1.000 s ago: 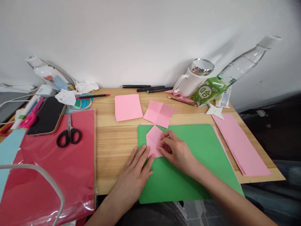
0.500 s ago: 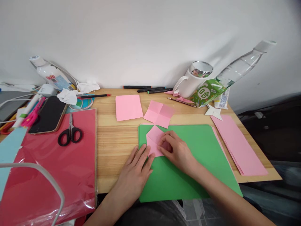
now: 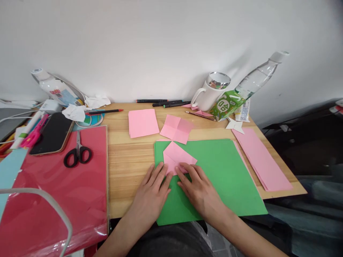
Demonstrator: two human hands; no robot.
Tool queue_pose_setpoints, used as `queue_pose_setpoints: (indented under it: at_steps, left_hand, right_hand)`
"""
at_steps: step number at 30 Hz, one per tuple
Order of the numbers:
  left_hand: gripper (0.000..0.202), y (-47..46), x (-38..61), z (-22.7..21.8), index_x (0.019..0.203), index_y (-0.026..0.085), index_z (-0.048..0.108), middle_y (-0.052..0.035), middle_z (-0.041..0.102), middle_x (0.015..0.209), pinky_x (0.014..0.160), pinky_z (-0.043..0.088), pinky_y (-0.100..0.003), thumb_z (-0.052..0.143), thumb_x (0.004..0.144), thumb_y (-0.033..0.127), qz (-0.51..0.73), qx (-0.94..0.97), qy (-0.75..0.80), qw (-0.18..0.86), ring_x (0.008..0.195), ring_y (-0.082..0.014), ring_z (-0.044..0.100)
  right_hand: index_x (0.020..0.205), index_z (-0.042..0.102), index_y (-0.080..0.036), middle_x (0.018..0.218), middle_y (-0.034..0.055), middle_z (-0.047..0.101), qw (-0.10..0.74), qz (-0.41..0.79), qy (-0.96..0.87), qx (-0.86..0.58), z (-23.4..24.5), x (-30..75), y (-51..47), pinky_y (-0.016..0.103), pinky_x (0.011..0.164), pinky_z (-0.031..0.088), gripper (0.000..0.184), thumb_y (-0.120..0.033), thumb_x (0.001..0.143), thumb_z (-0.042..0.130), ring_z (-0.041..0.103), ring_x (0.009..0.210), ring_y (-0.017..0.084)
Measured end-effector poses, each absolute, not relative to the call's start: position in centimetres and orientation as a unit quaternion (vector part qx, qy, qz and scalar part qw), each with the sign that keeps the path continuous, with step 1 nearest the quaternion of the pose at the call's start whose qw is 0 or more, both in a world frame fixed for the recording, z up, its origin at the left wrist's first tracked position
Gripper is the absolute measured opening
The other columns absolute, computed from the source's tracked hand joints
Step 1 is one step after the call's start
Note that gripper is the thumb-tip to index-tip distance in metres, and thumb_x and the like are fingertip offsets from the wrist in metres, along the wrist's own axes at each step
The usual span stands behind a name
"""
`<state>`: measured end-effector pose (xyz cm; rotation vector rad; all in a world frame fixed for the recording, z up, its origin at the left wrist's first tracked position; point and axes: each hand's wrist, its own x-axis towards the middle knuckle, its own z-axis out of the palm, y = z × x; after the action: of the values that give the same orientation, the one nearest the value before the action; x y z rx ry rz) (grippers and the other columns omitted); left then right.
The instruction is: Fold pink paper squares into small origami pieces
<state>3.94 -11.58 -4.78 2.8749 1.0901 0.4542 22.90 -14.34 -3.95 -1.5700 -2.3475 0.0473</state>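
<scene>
Head view. Fingers (image 3: 160,172) of the left hand (image 3: 151,194) lay stretched flat and slightly spread, gripping nothing, tips pressing down on the near left edge of the folded pink paper (image 3: 177,156). Fingers (image 3: 187,169) of the right hand (image 3: 199,191) were likewise flat and unclenched, tips on the paper's near right edge; the two hands sat just beside each other. The folded pink paper lay on the green sheet (image 3: 227,167), at its far left corner, point toward the wall. Both palms rested on the green sheet's left part. Just beyond the green sheet's far edge: a creased pink piece (image 3: 176,128) and a plain pink square (image 3: 143,122). Right of the green sheet, touching its edge, a stack of pink strips (image 3: 261,159). Well left of the green sheet, black scissors (image 3: 77,154) on a red sheet pack (image 3: 53,200). Beyond the green sheet's far right corner, a white mug (image 3: 211,92) and a clear bottle (image 3: 254,80).
</scene>
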Motion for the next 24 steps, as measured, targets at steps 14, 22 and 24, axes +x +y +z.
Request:
queue_pose_setpoints:
  at_steps: [14,22,24]
  left_hand:
    - [0.036,-11.74,4.07,-4.73,0.124,0.01,0.053,-0.016,0.052,0.134,0.103,0.041,-0.049,0.036,0.096,0.024,0.15,0.927,0.344,0.0,0.129,-0.0291,0.044]
    - [0.037,-11.68,4.02,-4.6,0.125,0.01,0.052,-0.0162,0.051,0.135,0.104,0.041,-0.047,0.036,0.096,0.028,0.123,0.933,0.339,-0.014,0.128,-0.029,0.044]
    - [0.037,-11.68,4.03,-4.59,0.125,0.01,0.052,-0.0166,0.051,0.135,0.104,0.041,-0.047,0.036,0.097,0.028,0.115,0.934,0.338,-0.021,0.128,-0.0293,0.044]
  right_hand:
    - [0.125,0.054,-0.015,0.122,0.0149,0.053,0.18,0.017,-0.811,-0.557,-4.61,22.82,-14.48,0.047,0.09,0.051,0.034,-0.018,0.092,0.044,0.049,0.109,0.029]
    - [0.124,0.054,-0.013,0.121,0.0161,0.053,0.173,0.019,-0.808,-0.563,-4.62,22.66,-14.54,0.047,0.087,0.051,0.034,-0.017,0.092,0.045,0.048,0.107,0.029]
    - [0.124,0.054,-0.014,0.121,0.0158,0.053,0.18,0.018,-0.806,-0.564,-4.68,22.61,-14.56,0.047,0.088,0.051,0.034,-0.016,0.092,0.044,0.048,0.107,0.029]
